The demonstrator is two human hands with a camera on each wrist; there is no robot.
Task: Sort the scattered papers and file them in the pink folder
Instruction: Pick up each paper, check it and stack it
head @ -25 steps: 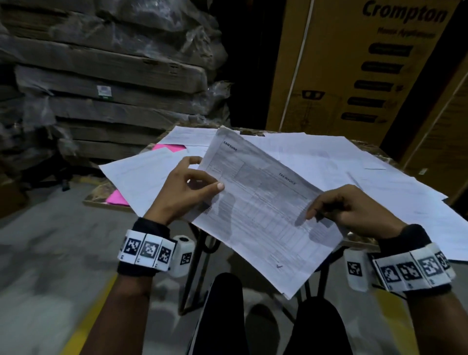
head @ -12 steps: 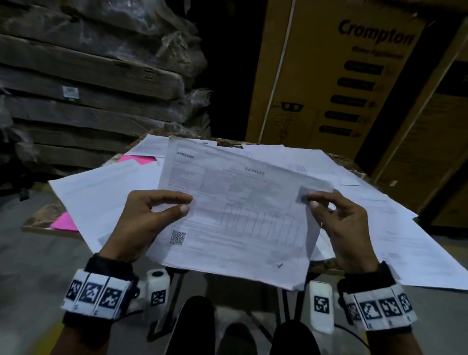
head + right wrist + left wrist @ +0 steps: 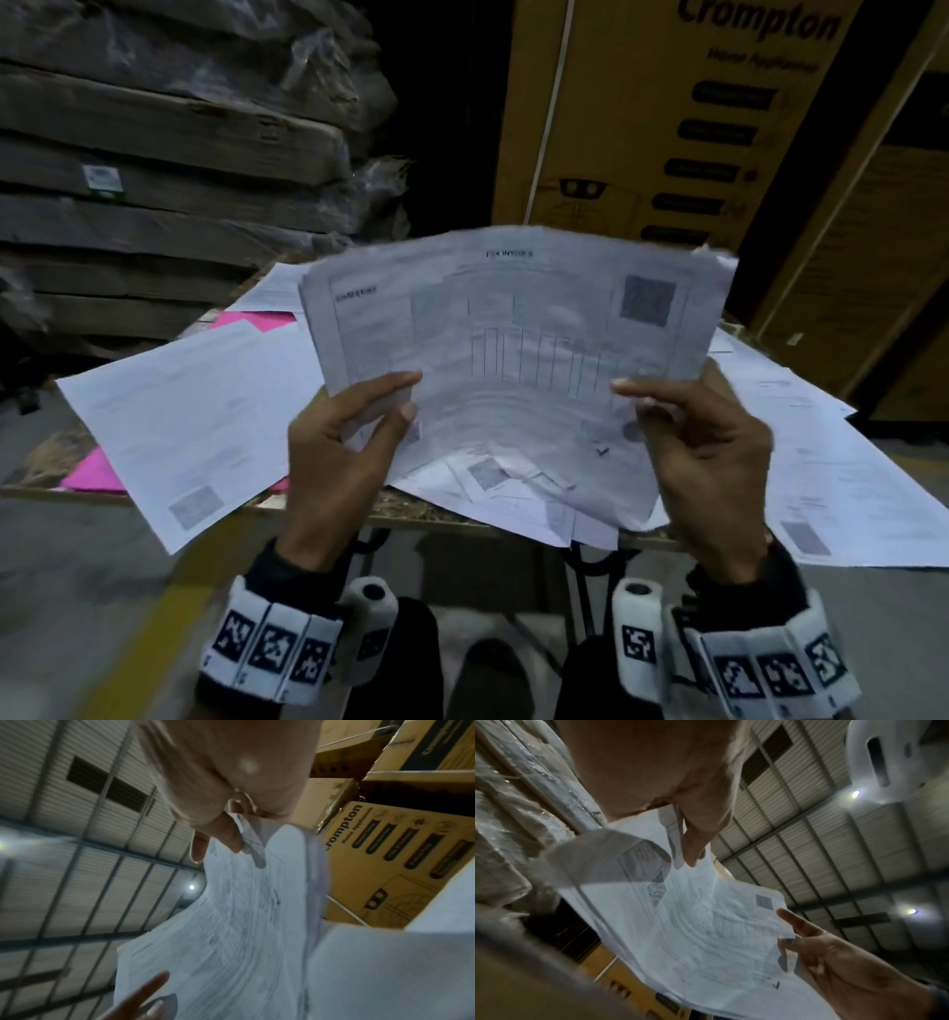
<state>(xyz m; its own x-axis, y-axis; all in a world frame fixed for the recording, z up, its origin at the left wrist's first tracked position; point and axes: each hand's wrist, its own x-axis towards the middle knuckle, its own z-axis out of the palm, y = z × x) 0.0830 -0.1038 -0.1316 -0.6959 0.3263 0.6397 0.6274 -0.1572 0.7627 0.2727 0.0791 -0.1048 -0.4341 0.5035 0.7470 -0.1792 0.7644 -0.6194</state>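
Note:
I hold a small stack of printed invoice sheets [image 3: 518, 329] upright above the table, with the print facing me. My left hand [image 3: 354, 437] grips its lower left edge, thumb in front. My right hand [image 3: 688, 442] grips the lower right edge the same way. The stack [image 3: 706, 927] bows between both hands in the left wrist view, and the sheets [image 3: 231, 933] curve likewise in the right wrist view. More loose papers [image 3: 200, 416] lie scattered over the table. The pink folder [image 3: 92, 473] is mostly buried under them, with corners showing at left.
The small table [image 3: 61, 452] stands on dark metal legs above my knees. Wrapped flat packages [image 3: 169, 154] are stacked at the back left. Large yellow Crompton cartons [image 3: 667, 118] stand behind and to the right. A yellow line [image 3: 149, 632] runs along the grey floor.
The sheet has swung from a tilted slant to upright in front of me and has risen. Both hands have shifted to its lower edges, and it now shows as several sheets together.

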